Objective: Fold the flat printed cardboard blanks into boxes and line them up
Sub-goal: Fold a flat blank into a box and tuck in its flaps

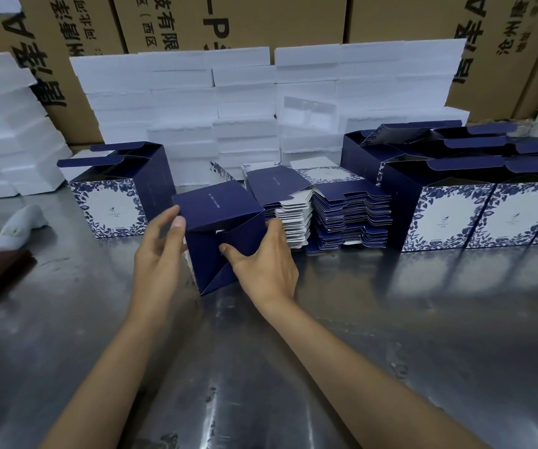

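Both my hands grasp one half-folded box (222,234) at table (390,319) centre.
Left hand (159,251) pinches its left edge, right hand (264,264) presses a flap — two stacks of flat blanks (348,218) just behind, one finished box (121,196) left, a row of finished boxes (475,202) right, count unclear.

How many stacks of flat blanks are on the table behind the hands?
2. One stack stands just beyond the right hand; the other stack is beside it, next to the finished boxes. More may be hidden behind them.
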